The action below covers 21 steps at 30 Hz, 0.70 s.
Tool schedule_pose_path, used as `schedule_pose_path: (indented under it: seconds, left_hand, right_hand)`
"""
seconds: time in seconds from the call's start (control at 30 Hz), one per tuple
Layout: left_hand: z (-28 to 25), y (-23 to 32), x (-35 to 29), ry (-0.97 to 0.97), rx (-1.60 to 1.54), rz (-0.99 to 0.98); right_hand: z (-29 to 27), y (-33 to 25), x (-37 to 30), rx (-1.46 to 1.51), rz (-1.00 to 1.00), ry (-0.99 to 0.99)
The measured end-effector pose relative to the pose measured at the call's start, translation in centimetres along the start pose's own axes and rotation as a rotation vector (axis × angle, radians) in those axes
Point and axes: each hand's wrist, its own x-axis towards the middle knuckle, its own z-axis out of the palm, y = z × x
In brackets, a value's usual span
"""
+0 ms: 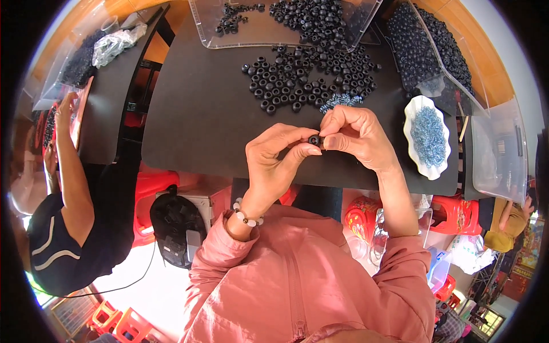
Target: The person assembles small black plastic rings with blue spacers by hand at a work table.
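Observation:
Between the thumb and forefinger of my left hand (269,157) is a small round black part with a hole in it (314,140). My right hand (360,137) meets it from the other side, its fingertips pinched right against the part. Whether a smaller piece sits in the right fingertips is hidden. Just beyond my hands lies a small heap of bluish, coil-like pieces (341,102). A wide spread of similar black parts (280,86) covers the table farther back.
A clear bin (251,43) of black parts stands at the far edge of the black table (189,108). On the right are a white scalloped dish (412,134) of bluish pieces and another clear bin (440,51). At left, another person (68,211) works at a neighbouring table.

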Motion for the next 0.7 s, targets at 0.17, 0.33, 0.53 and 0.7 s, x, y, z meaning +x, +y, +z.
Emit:
schedule_pose_path:
  seconds: [0.17,0.33,0.53,0.7]
  left_hand:
    - [-0.17,-0.06,-0.13,-0.02,0.053,0.055]
    - [-0.29,-0.1,-0.32,-0.037,0.077,0.098]
    - [-0.18,0.05,-0.5,-0.065,0.038,0.139]
    - [-0.29,0.01,-0.66,-0.106,0.083,0.184]
  right_hand:
    - [-0.04,0.26,-0.09,0.052,0.029,-0.023]
    - [-0.03,0.15,0.13,0.117,0.097,-0.144]
    - [0.01,-0.44,-0.12,0.167,0.184,-0.192]
    - [-0.24,-0.09,-0.12,0.219,0.203,-0.262]
